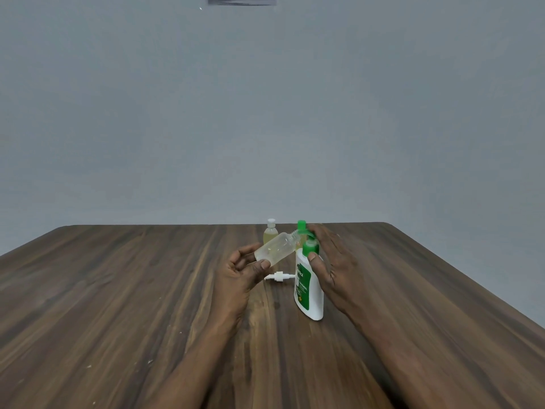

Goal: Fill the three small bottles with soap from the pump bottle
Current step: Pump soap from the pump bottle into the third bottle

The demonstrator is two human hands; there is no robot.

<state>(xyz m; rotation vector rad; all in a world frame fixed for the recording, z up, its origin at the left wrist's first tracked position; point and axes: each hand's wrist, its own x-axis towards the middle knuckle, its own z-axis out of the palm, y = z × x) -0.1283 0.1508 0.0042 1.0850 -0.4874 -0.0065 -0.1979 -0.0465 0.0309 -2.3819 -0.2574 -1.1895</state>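
The dark wood-grain worktop (pixel 118 290) carries a white pump bottle (pixel 308 293) with a green label, upright near the middle; just left of it a white pump cap (pixel 278 276) lies on its side. Near the far edge stand a small white-capped bottle (pixel 270 233) of yellowish liquid and, just right of it, a partly hidden green-capped bottle (pixel 301 225); pale specks (pixel 149 362) dot the near left part.

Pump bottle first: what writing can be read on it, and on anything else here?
"ORIGINAL": green label of the pump bottle, running sideways.
"ettol": brand word above it, first letter unclear.
Smaller print on that label: too blurred.
Mark on the green-capped bottle: unreadable.
Clear bottle in the left hand: none.
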